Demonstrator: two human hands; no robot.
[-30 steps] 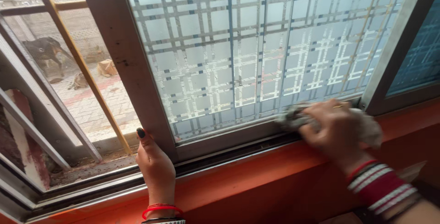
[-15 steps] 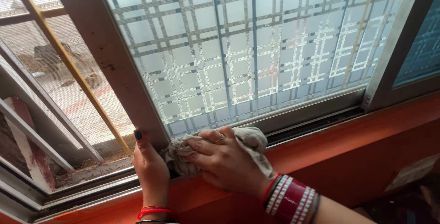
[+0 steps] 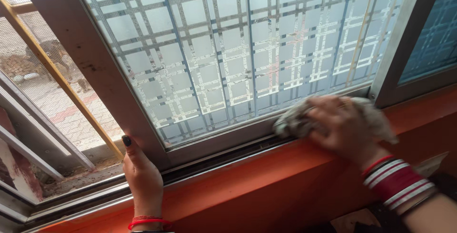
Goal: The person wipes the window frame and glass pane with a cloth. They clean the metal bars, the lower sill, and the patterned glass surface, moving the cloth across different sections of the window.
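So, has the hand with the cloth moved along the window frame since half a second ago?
Yes. The right hand with the grey cloth slid right along the bottom window frame, away from the left hand, toward the frame's right corner.

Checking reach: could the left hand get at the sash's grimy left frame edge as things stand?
Probably yes. The left hand already rests at the frame corner, thumb on it, nothing between; the right hand presses the cloth far off.
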